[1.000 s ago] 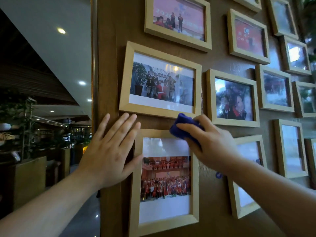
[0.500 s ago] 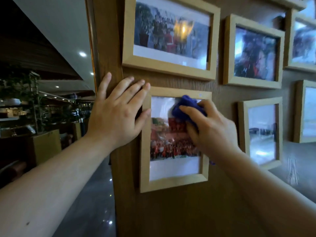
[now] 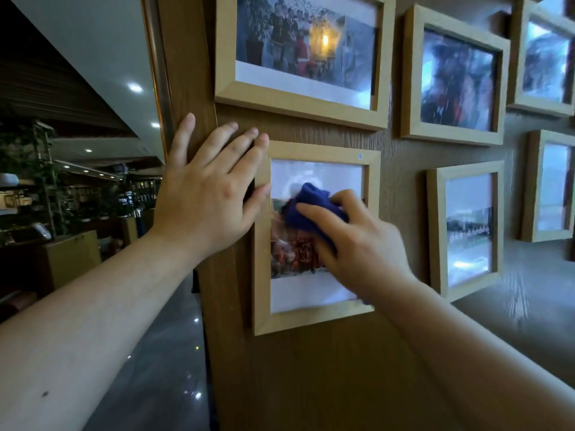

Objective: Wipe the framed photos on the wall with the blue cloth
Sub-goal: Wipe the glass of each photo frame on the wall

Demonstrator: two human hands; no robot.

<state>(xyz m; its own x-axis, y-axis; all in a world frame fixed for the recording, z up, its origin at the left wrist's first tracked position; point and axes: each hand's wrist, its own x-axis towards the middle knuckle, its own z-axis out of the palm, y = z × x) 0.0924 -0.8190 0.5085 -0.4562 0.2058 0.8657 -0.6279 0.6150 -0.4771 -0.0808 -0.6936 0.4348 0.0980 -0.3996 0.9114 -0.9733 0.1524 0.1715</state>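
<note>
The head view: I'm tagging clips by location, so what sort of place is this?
Probably a restaurant or café lobby, not a home. A wood-panelled wall carries many matching framed photos of groups, one with a numbered sticker. Beyond its left edge lies a dim hall with recessed ceiling lights, plants and shelving.

Single view only, head cam, wide-angle, so nothing shared with a second camera. It sits close to the wooden wall [image 3: 311, 377], within arm's reach, and faces it at a slant: wall surface recedes toward frame right, with the wall's left edge near centre-left. Both forearms enter from the bottom corners, left hand [image 3: 208, 197] and right hand [image 3: 357, 244] near mid-frame. The portrait frame [image 3: 264, 321] sits dead centre; neighbouring frames are cropped at the top and right edges. Left third looks past the wall into a dim interior with ceiling lights [image 3: 134, 87]. Edges bow visibly.
</note>
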